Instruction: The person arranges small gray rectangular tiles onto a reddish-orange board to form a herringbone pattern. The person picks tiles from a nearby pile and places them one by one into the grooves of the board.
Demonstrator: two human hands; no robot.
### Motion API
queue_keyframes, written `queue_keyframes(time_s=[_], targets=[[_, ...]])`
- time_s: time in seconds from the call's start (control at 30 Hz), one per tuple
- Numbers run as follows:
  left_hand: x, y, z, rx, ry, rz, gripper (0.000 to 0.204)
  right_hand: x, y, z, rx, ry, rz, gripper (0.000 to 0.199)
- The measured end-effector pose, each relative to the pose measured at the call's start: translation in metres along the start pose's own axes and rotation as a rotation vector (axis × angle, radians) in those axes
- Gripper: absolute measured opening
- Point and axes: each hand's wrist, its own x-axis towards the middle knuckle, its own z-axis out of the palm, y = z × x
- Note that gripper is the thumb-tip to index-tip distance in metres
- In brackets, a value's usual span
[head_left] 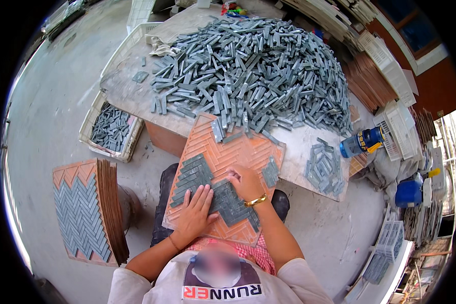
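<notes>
One outspread left hand (195, 212) is lying palm down on the near left part of an orange grooved board (240, 158), fingers slightly apart, gripping nothing, touching dark strip tiles (234, 205) set in herringbone. Right hand (244, 181) is bending over the board's middle, thumb and fingers curled close together; cannot tell whether it is pinching a strip. Gold bracelet (256, 200) is circling that wrist. Board is sitting across the lap, its far end meeting the bench (129, 96); loose strips (218, 130) are lying up there. Beyond, a big heap of grey strips (253, 71) is covering much of the bench. Smaller group (323, 169) is lying at the bench's right corner, blue bottle (359, 142) near it. Leftward, a pale crate (130, 141) is holding more strips; nearer, a stack of boards (117, 218) is showing herringbone rows on its outer face.
</notes>
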Motion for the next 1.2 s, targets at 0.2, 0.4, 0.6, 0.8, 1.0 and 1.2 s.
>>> queue_keyframes(time_s=[0.2,0.4,0.6,0.8,1.0,1.2], targets=[[0.017,-0.004,-0.018,-0.016,0.053,0.021,0.075,-0.007,0.021,-0.023,0.019,0.127,0.081,0.012],[0.026,-0.006,-0.006,0.078,-0.031,0.067,0.079,0.027,0.009,-0.028,-0.2,0.21,-0.027,0.012],[0.028,-0.005,-0.009,0.089,-0.035,0.087,0.08,0.089,0.021,-0.013,-0.468,0.22,-0.231,0.022],[0.006,-0.009,-0.005,0.088,-0.016,0.061,0.08,0.085,0.014,-0.027,-0.494,0.123,-0.516,0.019],[-0.007,-0.008,-0.007,0.083,-0.028,0.008,0.079,0.033,0.004,-0.026,-0.511,-0.275,-0.523,0.019],[-0.007,-0.003,-0.008,0.082,-0.024,-0.015,0.079,0.028,0.015,-0.016,-0.323,-0.28,-0.506,0.015]])
